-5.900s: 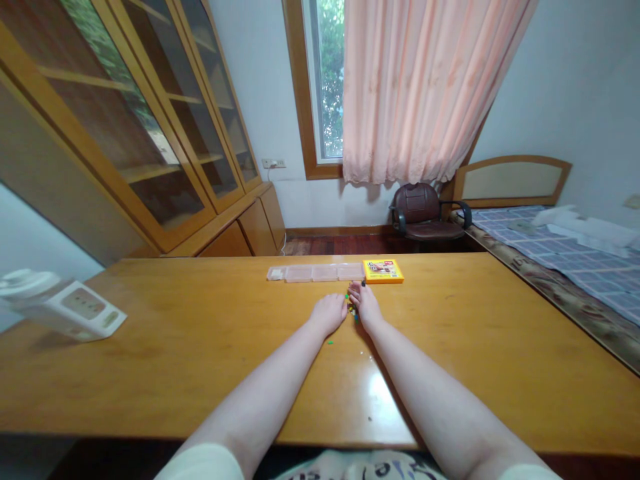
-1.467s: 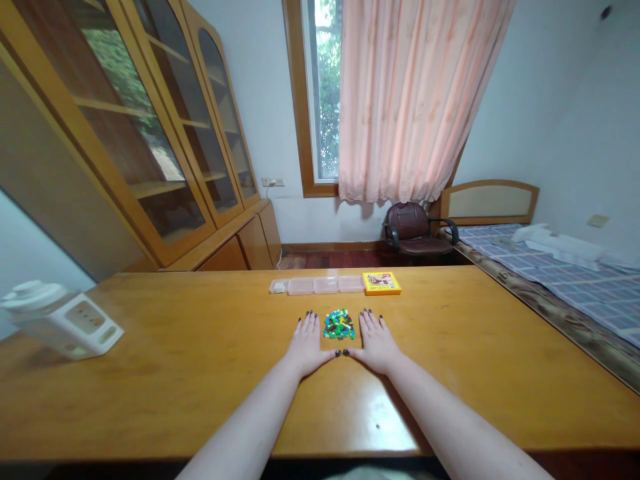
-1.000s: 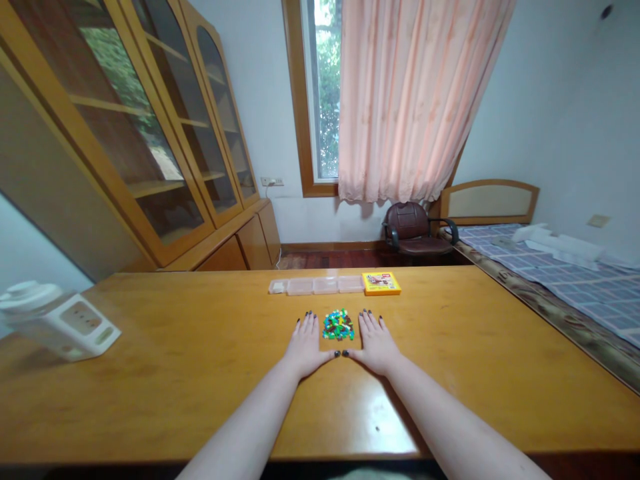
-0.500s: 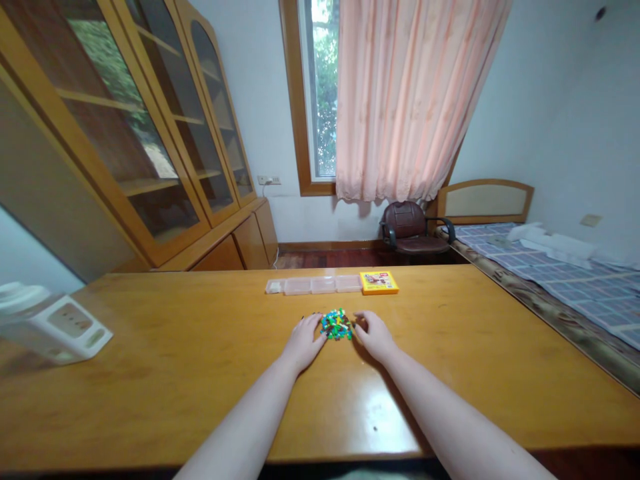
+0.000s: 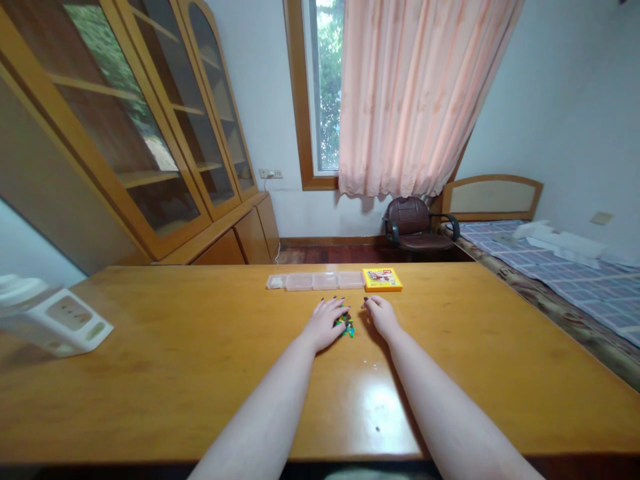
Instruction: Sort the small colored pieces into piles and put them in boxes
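we have our left hand (image 5: 325,323) laid over a small heap of coloured pieces (image 5: 349,329), palm down, with the fingers spread above and around its left side. its grip is wide and loose; we cannot tell whether any piece is caught under the palm. the heap lies on the desk (image 5: 175,347) between our two hands, and green, yellow, dark and blue-green bits show past the left thumb and fingers.

our right hand (image 5: 381,318) is just beside the heap, to its right and apart from it. its grip is narrow, with the fingers curled in toward the thumb, and we cannot tell whether something small is pinched there. our nails are dark on both hands.

beyond our hands, near the far edge, we see a row of clear shallow trays (image 5: 325,281); the leftmost section is smaller and has something pale in it. just beside the row's right end lies a flat yellow box (image 5: 382,280) with a printed top. well apart, on the left, stands a white-lidded container (image 5: 75,323). a dark speck (image 5: 378,429) sits near our edge, by a patch of glare.
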`<control>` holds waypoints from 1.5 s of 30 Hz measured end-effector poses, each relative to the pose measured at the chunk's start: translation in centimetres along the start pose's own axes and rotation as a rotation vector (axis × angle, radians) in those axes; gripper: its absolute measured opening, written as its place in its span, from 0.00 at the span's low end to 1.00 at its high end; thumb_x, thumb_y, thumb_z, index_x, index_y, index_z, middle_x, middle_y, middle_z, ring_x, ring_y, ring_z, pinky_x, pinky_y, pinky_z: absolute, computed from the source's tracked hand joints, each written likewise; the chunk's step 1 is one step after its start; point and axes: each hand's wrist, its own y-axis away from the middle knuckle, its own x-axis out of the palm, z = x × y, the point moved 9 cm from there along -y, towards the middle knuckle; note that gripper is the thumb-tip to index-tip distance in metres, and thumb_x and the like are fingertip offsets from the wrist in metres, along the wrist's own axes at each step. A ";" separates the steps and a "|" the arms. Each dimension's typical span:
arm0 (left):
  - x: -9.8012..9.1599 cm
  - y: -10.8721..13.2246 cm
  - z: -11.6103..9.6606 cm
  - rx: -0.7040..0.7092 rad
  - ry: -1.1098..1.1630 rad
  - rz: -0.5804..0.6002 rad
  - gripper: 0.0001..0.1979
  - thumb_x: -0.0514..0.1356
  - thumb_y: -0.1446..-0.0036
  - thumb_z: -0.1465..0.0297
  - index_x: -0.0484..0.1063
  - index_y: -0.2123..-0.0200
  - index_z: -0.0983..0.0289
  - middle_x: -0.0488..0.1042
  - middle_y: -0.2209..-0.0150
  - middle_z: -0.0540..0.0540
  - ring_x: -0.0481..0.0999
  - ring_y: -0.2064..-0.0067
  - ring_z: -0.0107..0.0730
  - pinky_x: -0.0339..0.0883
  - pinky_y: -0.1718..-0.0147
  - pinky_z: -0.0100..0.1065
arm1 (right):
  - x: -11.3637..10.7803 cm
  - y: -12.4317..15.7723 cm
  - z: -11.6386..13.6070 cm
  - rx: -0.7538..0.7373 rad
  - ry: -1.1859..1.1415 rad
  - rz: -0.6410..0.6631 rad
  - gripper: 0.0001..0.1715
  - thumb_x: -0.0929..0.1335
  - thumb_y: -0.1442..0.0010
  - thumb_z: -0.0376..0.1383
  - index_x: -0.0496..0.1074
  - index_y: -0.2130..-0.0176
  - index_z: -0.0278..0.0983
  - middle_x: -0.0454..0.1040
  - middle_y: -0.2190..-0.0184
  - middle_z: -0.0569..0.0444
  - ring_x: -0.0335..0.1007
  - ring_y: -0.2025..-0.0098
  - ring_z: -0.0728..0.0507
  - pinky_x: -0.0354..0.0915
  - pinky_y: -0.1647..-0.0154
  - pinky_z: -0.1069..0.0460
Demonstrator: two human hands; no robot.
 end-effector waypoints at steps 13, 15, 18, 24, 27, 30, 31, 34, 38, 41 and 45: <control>2.0 0.6 2.1 -0.174 -0.222 0.182 0.31 0.48 0.40 0.60 0.49 0.35 0.61 0.48 0.33 0.56 0.46 0.33 0.42 0.39 0.36 0.48 | 1.8 0.6 2.5 -0.178 0.341 0.059 0.14 0.60 0.44 0.42 0.68 0.73 0.36 0.70 0.76 0.55 0.65 0.71 0.46 0.58 0.68 0.53; 1.6 0.8 2.3 -0.215 -0.239 0.168 0.30 0.47 0.39 0.61 0.49 0.35 0.63 0.48 0.33 0.58 0.45 0.33 0.42 0.38 0.36 0.48 | 2.0 0.7 2.6 -0.180 0.373 0.074 0.14 0.61 0.44 0.41 0.69 0.72 0.36 0.71 0.75 0.55 0.65 0.70 0.46 0.58 0.67 0.53; 1.5 0.9 1.7 -0.176 -0.209 0.168 0.29 0.48 0.38 0.60 0.49 0.35 0.59 0.46 0.33 0.56 0.43 0.32 0.42 0.37 0.36 0.49 | 2.5 0.9 2.8 -0.186 0.422 0.144 0.16 0.60 0.43 0.41 0.70 0.74 0.36 0.70 0.77 0.55 0.64 0.72 0.46 0.57 0.69 0.54; 1.8 1.0 1.1 -0.121 -0.159 0.204 0.27 0.49 0.39 0.58 0.54 0.37 0.52 0.46 0.33 0.55 0.42 0.32 0.46 0.35 0.37 0.54 | 2.9 1.3 3.4 -0.206 0.557 0.192 0.21 0.59 0.41 0.41 0.71 0.79 0.35 0.70 0.78 0.53 0.64 0.71 0.47 0.55 0.69 0.54; 1.4 1.1 1.4 -0.185 -0.154 0.177 0.28 0.51 0.39 0.58 0.53 0.37 0.54 0.47 0.33 0.57 0.43 0.33 0.47 0.36 0.37 0.54 | 2.9 1.4 3.4 -0.197 0.591 0.202 0.21 0.59 0.40 0.40 0.72 0.77 0.35 0.70 0.77 0.53 0.63 0.71 0.47 0.54 0.69 0.54; 1.0 1.1 0.8 -0.151 -0.138 0.153 0.27 0.52 0.40 0.57 0.55 0.38 0.52 0.46 0.33 0.56 0.43 0.33 0.48 0.35 0.37 0.54 | 3.2 1.5 3.6 -0.226 0.629 0.224 0.22 0.59 0.40 0.41 0.72 0.78 0.36 0.68 0.77 0.53 0.62 0.72 0.48 0.52 0.70 0.54; 1.0 1.1 0.5 -0.124 -0.136 0.150 0.27 0.52 0.40 0.57 0.57 0.38 0.50 0.47 0.33 0.55 0.43 0.33 0.48 0.35 0.37 0.54 | 3.3 1.5 3.6 -0.238 0.645 0.229 0.23 0.59 0.39 0.41 0.71 0.78 0.36 0.68 0.78 0.54 0.61 0.72 0.48 0.52 0.70 0.54; 1.1 1.1 0.2 -0.084 -0.149 0.157 0.25 0.52 0.40 0.56 0.60 0.40 0.49 0.49 0.33 0.54 0.44 0.33 0.48 0.34 0.37 0.54 | 3.2 1.5 3.7 -0.237 0.682 0.207 0.23 0.59 0.39 0.41 0.71 0.78 0.36 0.67 0.77 0.53 0.61 0.72 0.47 0.51 0.70 0.54; 1.0 0.9 1.1 -0.144 -0.172 0.127 0.27 0.51 0.40 0.56 0.58 0.39 0.54 0.51 0.34 0.57 0.46 0.33 0.47 0.36 0.37 0.53 | 3.1 1.5 4.0 -0.244 0.660 0.194 0.22 0.59 0.38 0.41 0.73 0.75 0.35 0.68 0.76 0.53 0.62 0.70 0.47 0.52 0.69 0.54; 0.9 0.7 1.6 -0.171 -0.170 0.106 0.27 0.51 0.40 0.56 0.58 0.39 0.55 0.51 0.34 0.58 0.46 0.33 0.47 0.36 0.37 0.53 | 3.4 1.7 4.1 -0.261 0.661 0.240 0.23 0.60 0.37 0.42 0.75 0.74 0.36 0.67 0.75 0.54 0.62 0.71 0.48 0.52 0.69 0.54; 1.0 0.8 1.4 -0.162 -0.160 0.122 0.25 0.52 0.41 0.57 0.61 0.40 0.53 0.52 0.34 0.56 0.46 0.34 0.48 0.36 0.37 0.53 | 3.1 1.3 3.6 -0.230 0.715 0.212 0.23 0.60 0.37 0.42 0.75 0.73 0.35 0.67 0.75 0.53 0.61 0.71 0.48 0.52 0.69 0.54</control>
